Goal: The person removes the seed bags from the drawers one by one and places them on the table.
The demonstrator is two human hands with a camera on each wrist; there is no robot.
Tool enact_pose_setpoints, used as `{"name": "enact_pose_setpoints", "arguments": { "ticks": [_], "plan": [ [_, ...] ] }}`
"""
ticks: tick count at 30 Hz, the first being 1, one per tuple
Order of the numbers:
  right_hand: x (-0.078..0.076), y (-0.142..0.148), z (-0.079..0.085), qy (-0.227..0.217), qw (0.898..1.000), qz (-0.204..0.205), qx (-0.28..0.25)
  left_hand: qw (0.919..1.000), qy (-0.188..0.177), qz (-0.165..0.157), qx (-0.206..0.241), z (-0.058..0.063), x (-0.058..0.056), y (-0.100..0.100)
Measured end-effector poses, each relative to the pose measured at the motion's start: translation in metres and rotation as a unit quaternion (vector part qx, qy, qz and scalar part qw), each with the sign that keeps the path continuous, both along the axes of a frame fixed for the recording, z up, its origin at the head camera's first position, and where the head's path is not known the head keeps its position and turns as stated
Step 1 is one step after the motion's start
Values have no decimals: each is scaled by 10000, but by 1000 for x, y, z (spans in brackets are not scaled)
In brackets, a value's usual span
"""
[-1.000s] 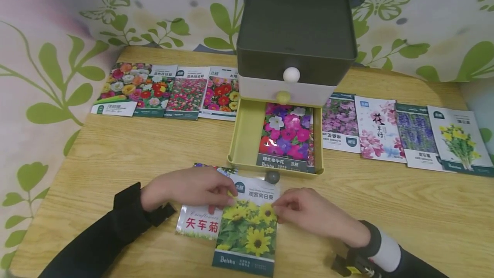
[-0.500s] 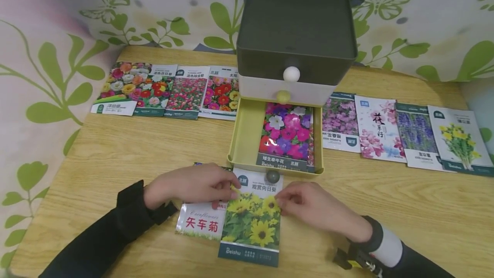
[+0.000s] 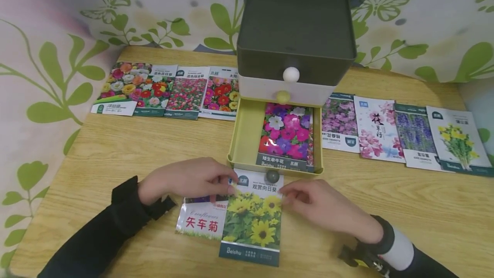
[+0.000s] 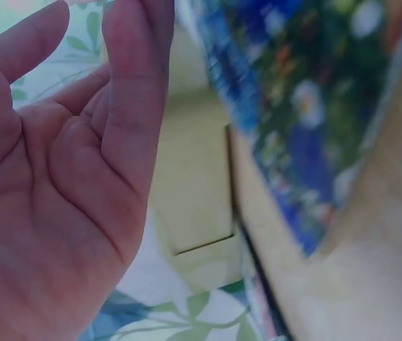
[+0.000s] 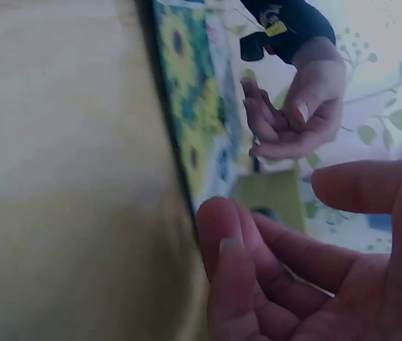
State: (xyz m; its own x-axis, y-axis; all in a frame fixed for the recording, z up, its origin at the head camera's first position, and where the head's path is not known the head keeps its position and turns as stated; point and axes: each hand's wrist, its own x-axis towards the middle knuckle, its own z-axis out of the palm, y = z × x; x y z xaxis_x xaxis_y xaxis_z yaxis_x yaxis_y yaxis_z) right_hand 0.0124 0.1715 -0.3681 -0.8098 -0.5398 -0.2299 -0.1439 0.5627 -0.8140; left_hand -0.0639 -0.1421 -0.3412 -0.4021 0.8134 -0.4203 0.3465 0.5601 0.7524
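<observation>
A sunflower seed packet (image 3: 252, 226) lies face up on the table, its top end at the front of the pulled-out yellow drawer (image 3: 244, 140). It overlaps a cornflower seed packet (image 3: 202, 222). My left hand (image 3: 189, 179) hovers over the cornflower packet, its fingertips at the sunflower packet's upper left edge. In the left wrist view the thumb stands apart from the loosely bent fingers (image 4: 133, 92). My right hand (image 3: 322, 203) has its fingertips at the packet's upper right edge, thumb likewise apart in the right wrist view. Neither hand grips the packet.
The small drawer cabinet (image 3: 297, 25) stands behind, and a petunia packet (image 3: 285, 136) lies in its open drawer. A grey knob (image 3: 272, 176) sticks out over the sunflower packet's top. Other seed packets flank the cabinet, including a zinnia packet (image 3: 156, 93) and a pink-blossom packet (image 3: 380, 128).
The sunflower packet has moved up and slightly right, toward the drawer front, and straightened. My right hand has drawn off a little to the right; the left has shifted slightly up and left.
</observation>
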Motion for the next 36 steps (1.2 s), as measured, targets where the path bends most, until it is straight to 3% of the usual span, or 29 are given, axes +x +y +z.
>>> {"name": "enact_pose_setpoints", "arguments": {
  "ticks": [4,10,16,19,23,27,29,33,36],
  "plan": [
    [-6,10,12,99,9999,-38,-53,9991,376,-21,186,14,-8,-1],
    [-22,24,32,129,9996,-233,-10,9914,1124,464,485,28,-23,9],
    [-43,32,39,434,9966,-617,320,9835,1180,1141,756,34,-39,28],
    [-52,28,37,760,9916,-748,736,9810,1201,1398,607,37,-46,40],
    [-62,18,36,1161,9839,-671,1184,9784,1463,1458,112,35,-55,58],
    [-69,6,36,1460,9731,-630,1666,9739,1917,1141,-427,29,-62,76],
    [-73,2,36,1570,9669,-645,1906,9672,2310,742,-750,26,-63,85],
    [-78,-5,33,1794,9584,-576,2142,9417,3003,-338,-1480,20,-62,95],
    [-82,-7,31,1890,9559,-499,2193,9244,3198,-841,-1900,17,-59,95]
  ]
}}
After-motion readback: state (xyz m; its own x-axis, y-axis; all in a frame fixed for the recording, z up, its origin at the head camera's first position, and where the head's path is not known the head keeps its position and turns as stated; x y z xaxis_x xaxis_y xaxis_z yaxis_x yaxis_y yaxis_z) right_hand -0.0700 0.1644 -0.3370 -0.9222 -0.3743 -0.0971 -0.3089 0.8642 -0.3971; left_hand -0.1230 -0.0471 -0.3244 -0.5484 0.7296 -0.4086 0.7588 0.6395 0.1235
